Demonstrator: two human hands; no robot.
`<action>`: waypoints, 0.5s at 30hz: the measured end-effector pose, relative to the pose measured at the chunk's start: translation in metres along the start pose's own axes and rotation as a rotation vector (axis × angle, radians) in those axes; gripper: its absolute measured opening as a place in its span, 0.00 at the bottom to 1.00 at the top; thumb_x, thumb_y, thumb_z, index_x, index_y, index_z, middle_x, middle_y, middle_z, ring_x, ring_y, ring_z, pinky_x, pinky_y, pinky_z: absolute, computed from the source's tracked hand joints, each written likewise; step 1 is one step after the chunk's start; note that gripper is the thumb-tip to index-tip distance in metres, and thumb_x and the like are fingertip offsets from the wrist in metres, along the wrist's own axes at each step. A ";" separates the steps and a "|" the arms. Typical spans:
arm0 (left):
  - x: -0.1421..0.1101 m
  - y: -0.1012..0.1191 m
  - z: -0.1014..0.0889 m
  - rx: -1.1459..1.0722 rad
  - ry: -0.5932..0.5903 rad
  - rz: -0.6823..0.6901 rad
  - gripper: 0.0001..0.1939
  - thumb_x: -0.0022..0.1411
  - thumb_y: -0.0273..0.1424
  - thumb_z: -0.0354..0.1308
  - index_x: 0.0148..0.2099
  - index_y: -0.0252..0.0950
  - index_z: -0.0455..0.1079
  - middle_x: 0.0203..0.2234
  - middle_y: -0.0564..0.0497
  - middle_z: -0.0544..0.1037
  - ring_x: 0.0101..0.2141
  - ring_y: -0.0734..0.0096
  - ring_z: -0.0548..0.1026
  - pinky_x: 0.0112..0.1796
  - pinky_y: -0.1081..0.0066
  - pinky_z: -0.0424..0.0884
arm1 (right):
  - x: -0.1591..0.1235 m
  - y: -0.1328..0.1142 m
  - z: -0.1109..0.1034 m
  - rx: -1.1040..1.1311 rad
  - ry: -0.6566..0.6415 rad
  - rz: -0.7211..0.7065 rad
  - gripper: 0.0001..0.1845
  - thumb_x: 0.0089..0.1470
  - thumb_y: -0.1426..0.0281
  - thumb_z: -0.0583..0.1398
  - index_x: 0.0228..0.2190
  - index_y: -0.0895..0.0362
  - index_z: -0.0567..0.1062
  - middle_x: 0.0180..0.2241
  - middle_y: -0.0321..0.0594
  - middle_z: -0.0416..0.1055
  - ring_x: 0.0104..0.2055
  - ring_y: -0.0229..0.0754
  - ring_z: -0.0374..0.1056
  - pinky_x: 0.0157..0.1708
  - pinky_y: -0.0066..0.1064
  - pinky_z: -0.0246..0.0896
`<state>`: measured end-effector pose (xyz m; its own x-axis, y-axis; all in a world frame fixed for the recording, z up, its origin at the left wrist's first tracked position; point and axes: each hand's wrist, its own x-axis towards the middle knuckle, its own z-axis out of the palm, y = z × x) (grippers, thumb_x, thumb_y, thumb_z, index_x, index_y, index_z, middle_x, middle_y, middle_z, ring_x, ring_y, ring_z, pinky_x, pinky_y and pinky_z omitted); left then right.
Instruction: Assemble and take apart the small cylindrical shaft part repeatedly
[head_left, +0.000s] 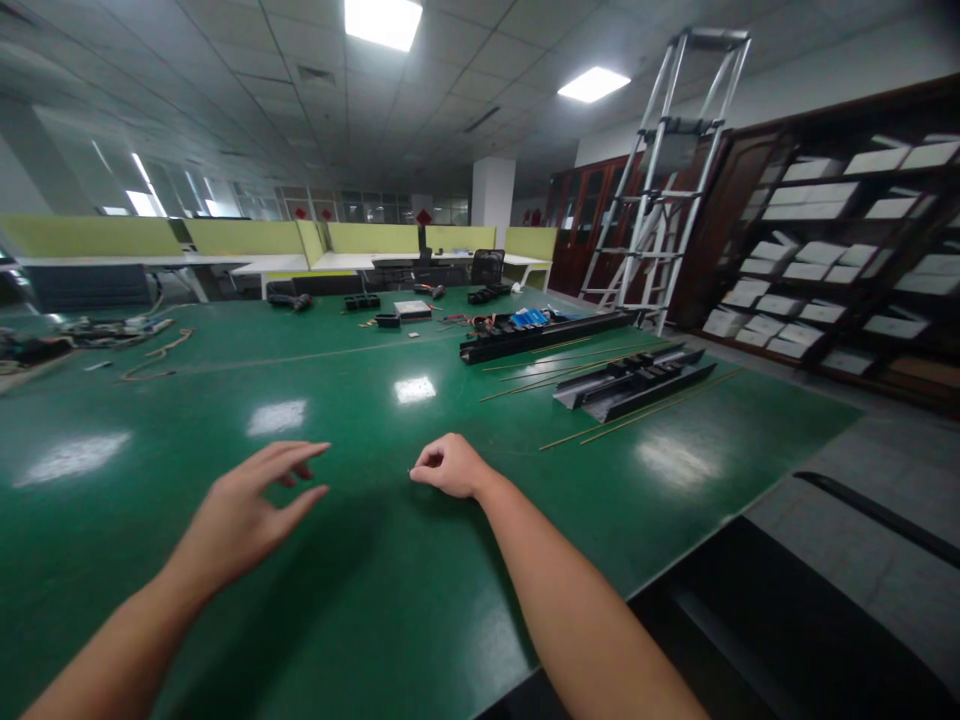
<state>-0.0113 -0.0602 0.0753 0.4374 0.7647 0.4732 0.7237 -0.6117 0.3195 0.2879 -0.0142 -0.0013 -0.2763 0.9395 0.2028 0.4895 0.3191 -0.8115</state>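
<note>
My left hand [251,505] hovers over the green table [315,400] with its fingers stretched forward and loosely apart, holding nothing. My right hand [448,466] rests on the table just to the right of it, fingers curled into a pinch at the thumb and forefinger. A tiny dark speck shows at the pinch; I cannot make out what it is. The two hands are a short gap apart, near the table's front middle.
Black trays [634,378] and a long black rail [544,335] lie at the right rear with thin brass rods [637,412]. Small parts and cables sit at the far edge and left. A ladder [664,190] and shelves [840,250] stand to the right. A dark chair [795,620] is below the table corner.
</note>
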 end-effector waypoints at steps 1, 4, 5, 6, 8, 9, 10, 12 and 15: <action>0.012 0.010 0.016 -0.027 -0.088 0.055 0.24 0.60 0.41 0.59 0.58 0.44 0.65 0.49 0.49 0.72 0.37 0.68 0.74 0.41 0.67 0.73 | 0.004 -0.005 0.003 0.018 -0.043 0.018 0.11 0.46 0.65 0.65 0.26 0.62 0.81 0.22 0.38 0.74 0.23 0.34 0.65 0.24 0.24 0.55; 0.037 0.031 0.058 -0.050 -0.227 0.131 0.18 0.60 0.34 0.58 0.53 0.42 0.69 0.43 0.50 0.75 0.39 0.67 0.74 0.41 0.68 0.71 | 0.014 -0.019 0.012 0.064 -0.176 0.024 0.10 0.45 0.66 0.65 0.26 0.62 0.80 0.21 0.36 0.73 0.23 0.34 0.65 0.23 0.23 0.53; 0.041 0.034 0.069 -0.046 -0.237 0.129 0.15 0.60 0.32 0.56 0.50 0.40 0.71 0.41 0.49 0.76 0.39 0.66 0.74 0.42 0.68 0.71 | 0.016 -0.022 0.015 0.079 -0.193 0.021 0.10 0.44 0.66 0.65 0.25 0.61 0.80 0.21 0.35 0.72 0.23 0.34 0.65 0.23 0.22 0.53; 0.043 0.035 0.077 -0.038 -0.237 0.119 0.13 0.60 0.31 0.55 0.48 0.40 0.72 0.39 0.49 0.76 0.40 0.66 0.75 0.42 0.68 0.70 | 0.017 -0.024 0.019 0.086 -0.193 0.024 0.10 0.44 0.66 0.65 0.25 0.61 0.80 0.20 0.35 0.72 0.24 0.34 0.65 0.23 0.22 0.53; 0.040 0.033 0.085 -0.012 -0.241 0.099 0.11 0.61 0.30 0.53 0.45 0.39 0.73 0.38 0.49 0.77 0.39 0.65 0.75 0.42 0.68 0.70 | 0.016 -0.024 0.025 0.069 -0.151 0.030 0.11 0.44 0.65 0.65 0.24 0.62 0.80 0.20 0.34 0.71 0.24 0.34 0.64 0.23 0.22 0.53; 0.036 0.030 0.084 0.007 -0.246 0.087 0.12 0.62 0.30 0.52 0.45 0.38 0.73 0.38 0.49 0.78 0.39 0.65 0.75 0.42 0.68 0.70 | 0.014 -0.023 0.027 0.099 -0.139 0.037 0.12 0.45 0.64 0.65 0.25 0.62 0.80 0.20 0.35 0.71 0.25 0.34 0.64 0.23 0.22 0.53; 0.031 0.026 0.080 0.030 -0.250 0.069 0.12 0.63 0.31 0.51 0.45 0.39 0.73 0.38 0.49 0.78 0.40 0.64 0.76 0.42 0.67 0.70 | 0.011 -0.022 0.028 0.150 -0.162 0.034 0.14 0.45 0.63 0.66 0.27 0.62 0.81 0.22 0.36 0.72 0.25 0.34 0.65 0.24 0.22 0.55; 0.016 0.015 0.061 0.089 -0.208 -0.001 0.13 0.64 0.36 0.51 0.46 0.40 0.73 0.40 0.50 0.78 0.41 0.63 0.76 0.43 0.66 0.71 | 0.006 -0.018 0.026 0.268 -0.236 0.029 0.20 0.43 0.58 0.67 0.32 0.62 0.81 0.24 0.38 0.73 0.24 0.34 0.65 0.24 0.23 0.57; -0.013 -0.001 0.017 0.239 -0.004 -0.197 0.16 0.66 0.41 0.50 0.51 0.42 0.69 0.44 0.51 0.77 0.39 0.63 0.77 0.40 0.66 0.73 | 0.002 -0.012 0.018 0.321 -0.203 0.057 0.22 0.44 0.56 0.67 0.33 0.63 0.81 0.23 0.39 0.73 0.23 0.35 0.65 0.24 0.24 0.59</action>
<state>-0.0083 -0.0661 0.0557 0.2780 0.8648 0.4181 0.8995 -0.3871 0.2026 0.2668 -0.0183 -0.0010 -0.4301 0.9003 0.0662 0.2334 0.1817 -0.9552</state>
